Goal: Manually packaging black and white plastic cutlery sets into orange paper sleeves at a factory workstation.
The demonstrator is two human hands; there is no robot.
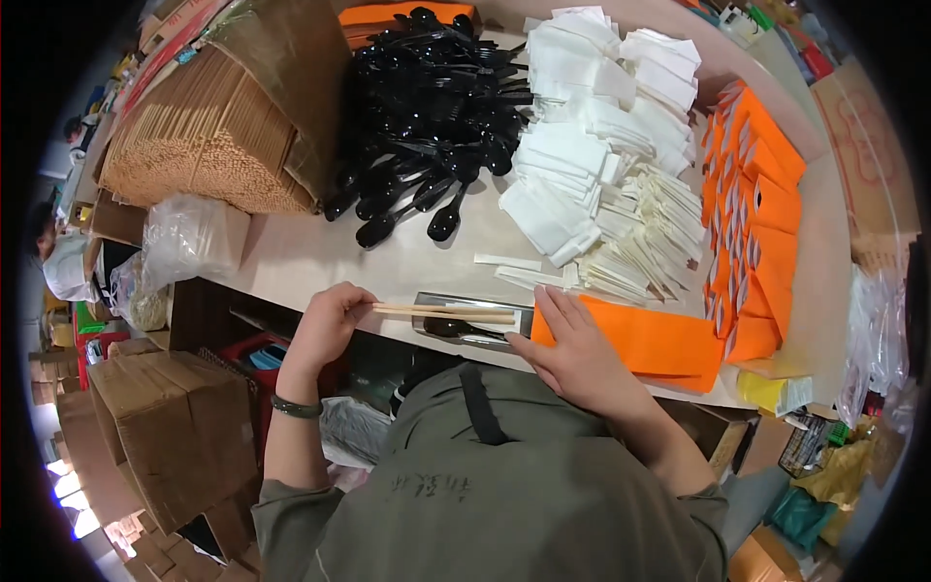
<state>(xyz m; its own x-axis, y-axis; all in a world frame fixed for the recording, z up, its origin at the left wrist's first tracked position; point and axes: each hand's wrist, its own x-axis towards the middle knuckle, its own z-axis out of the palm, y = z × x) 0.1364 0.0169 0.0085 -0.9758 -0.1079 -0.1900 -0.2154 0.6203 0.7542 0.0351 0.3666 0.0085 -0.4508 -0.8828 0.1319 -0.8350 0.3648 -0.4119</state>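
At the table's near edge my left hand (332, 320) pinches one end of a pair of wooden chopsticks (436, 310). They point right over a small grey metal tray (421, 299), their far ends close to an orange paper sleeve (655, 339). In that tray lies a black plastic spoon (448, 328), and a white slip shows partly beside it. My right hand (572, 344) rests flat on the sleeve's left end, fingers stretched out, its thumb beside the spoon handle. Whether the chopstick tips enter the sleeve I cannot tell.
Behind the tray lies a heap of black spoons (427, 107). White napkins (567, 145) and thin paper packets (650, 223) are piled to its right. Orange sleeves (766, 213) stack along the right wall. At left, a carton (281, 78) holds bundled chopsticks (204, 136).
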